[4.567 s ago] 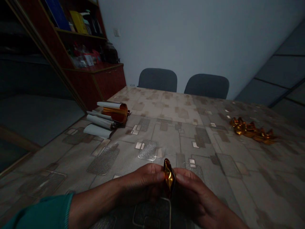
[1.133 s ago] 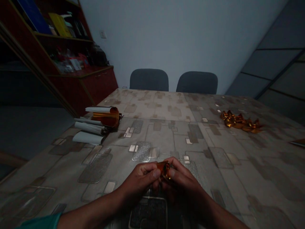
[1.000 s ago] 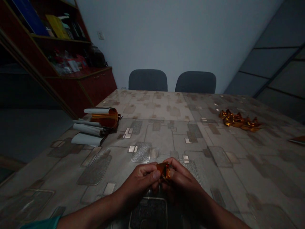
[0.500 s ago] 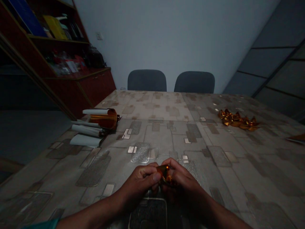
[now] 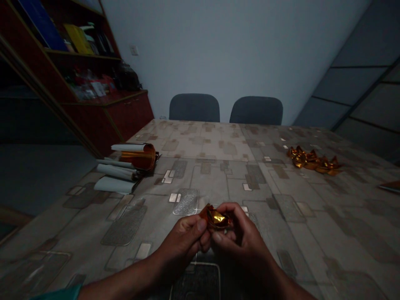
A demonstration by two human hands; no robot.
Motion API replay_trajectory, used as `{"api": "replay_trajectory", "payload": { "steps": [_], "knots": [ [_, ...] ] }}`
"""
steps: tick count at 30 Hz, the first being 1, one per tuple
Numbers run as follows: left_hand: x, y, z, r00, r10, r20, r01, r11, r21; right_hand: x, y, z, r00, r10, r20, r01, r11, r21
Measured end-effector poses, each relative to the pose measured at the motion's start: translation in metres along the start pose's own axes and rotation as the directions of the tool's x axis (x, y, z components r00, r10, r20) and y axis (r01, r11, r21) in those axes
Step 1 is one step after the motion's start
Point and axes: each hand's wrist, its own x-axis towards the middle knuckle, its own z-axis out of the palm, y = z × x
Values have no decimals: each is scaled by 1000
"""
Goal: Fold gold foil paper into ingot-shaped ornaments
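Between my two hands is a small folded gold foil paper ingot [image 5: 218, 218], its shiny hollow facing up. My left hand [image 5: 188, 236] pinches its left end between thumb and fingers. Around its right side curl the fingers of my right hand [image 5: 240, 230], with the thumb at the near edge. Both hands are above the patterned tablecloth, close to the near side. A cluster of similar gold foil ingots [image 5: 314, 160] lies farther off at the right. Sheets of gold paper with pale backs [image 5: 117, 184], curled into rolls, lie at the left.
The table has a patterned tablecloth [image 5: 215, 183]. Two grey chairs [image 5: 194, 107] stand at its far side. A reddish-brown cabinet [image 5: 129, 116] with filled shelves is at the back left. Part of a flat gold piece [image 5: 390, 186] shows at the right edge.
The foil ingot has turned and shows more of its shiny hollow. My right hand has shifted its fingers, opening the grip around the ingot's right side. The view has tilted slightly.
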Motion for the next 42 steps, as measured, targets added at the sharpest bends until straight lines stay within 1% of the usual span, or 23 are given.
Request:
{"api": "replay_trajectory", "payload": {
  "steps": [3, 5, 7, 8, 10, 11, 12, 13, 15, 17, 20, 22, 27, 31, 34, 40, 42],
  "knots": [
    [1, -3, -2, 998, 63, 5, -63, 996, 59, -1, -4, 0, 999, -14, -36, 11, 997, -71],
    [2, -1, -3, 996, 85, 28, -89, 985, 150, 0, -7, -2, 999, -34, -38, 28, 991, -130],
    [3, 4, -5, 996, 83, 39, -89, 970, 226, 1, -10, -5, 998, -55, -36, 47, 979, -197],
    [3, 7, -5, 997, 77, 20, -79, 964, 253, 2, -11, -6, 997, -65, -35, 55, 971, -232],
    [3, 12, -7, 993, 90, -77, -65, 957, 282, 3, -13, -9, 996, -85, -28, 73, 953, -294],
    [3, 15, -7, 983, 124, -134, -81, 955, 287, 4, -14, -10, 996, -91, -21, 79, 944, -319],
    [3, 17, -8, 969, 176, -175, -123, 953, 278, 4, -15, -11, 995, -95, -10, 85, 935, -344],
    [3, 18, -8, 960, 213, -184, -161, 952, 260, 5, -14, -11, 995, -102, 2, 95, 924, -370],
    [3, 19, -8, 964, 220, -146, -183, 955, 233, 5, -13, -11, 992, -122, 21, 119, 897, -426],
    [4, 18, -7, 978, 181, -104, -152, 959, 239, 4, -11, -10, 989, -144, 36, 144, 866, -479],
    [4, 15, -6, 982, 155, -105, -121, 954, 274, 5, -8, -10, 984, -169, 63, 176, 828, -532],
    [5, 13, -6, 982, 155, -107, -121, 956, 268, 5, -7, -10, 983, -171, 63, 178, 827, -534],
    [7, 11, -8, 975, 194, -109, -163, 957, 240, 6, -4, -13, 995, -100, -11, 86, 905, -418],
    [8, 9, -9, 975, 195, -104, -165, 955, 248, 5, -2, -14, 995, -82, -52, 58, 930, -363],
    [7, 8, -9, 975, 200, -98, -168, 950, 262, 3, -1, -12, 995, -84, -46, 61, 924, -377],
    [4, 11, -5, 964, 238, -116, -180, 911, 372, 3, 1, -7, 985, -164, -46, 126, 882, -453],
    [4, 11, -5, 964, 239, -113, -184, 914, 363, 2, 0, -8, 982, -182, -41, 139, 863, -485]
  ]
}}
